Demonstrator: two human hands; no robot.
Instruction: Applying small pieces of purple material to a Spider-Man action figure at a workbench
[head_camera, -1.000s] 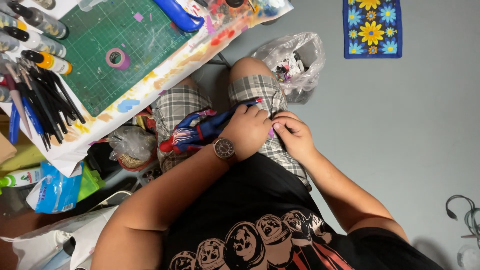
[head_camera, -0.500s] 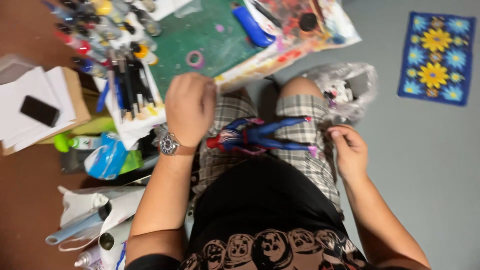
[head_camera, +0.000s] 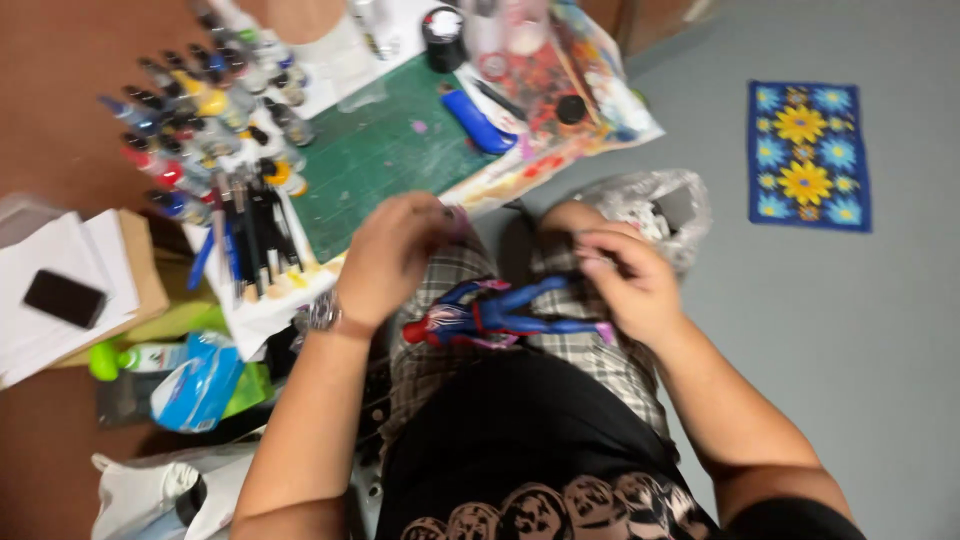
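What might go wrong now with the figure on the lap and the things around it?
The red and blue figure lies across the lap; only the right hand seems to touch its legs, so it might slide off. The left hand hovers near the upright brushes and paint bottles and may knock them over.

A red and blue action figure (head_camera: 500, 318) with pink touches lies on grey-and-white plaid shorts (head_camera: 450, 360). At twelve o'clock from it sits a dark green cutting mat (head_camera: 385, 160) ruled with a pale grid, carrying a bright blue tool (head_camera: 478, 122). At two o'clock, a blue rug (head_camera: 808, 155) shows yellow flowers on the grey floor (head_camera: 850, 350). At nine o'clock lie a black phone (head_camera: 64, 298) on white paper and a blue packet (head_camera: 197, 382). The shirt (head_camera: 530, 450) is black with a tan print.
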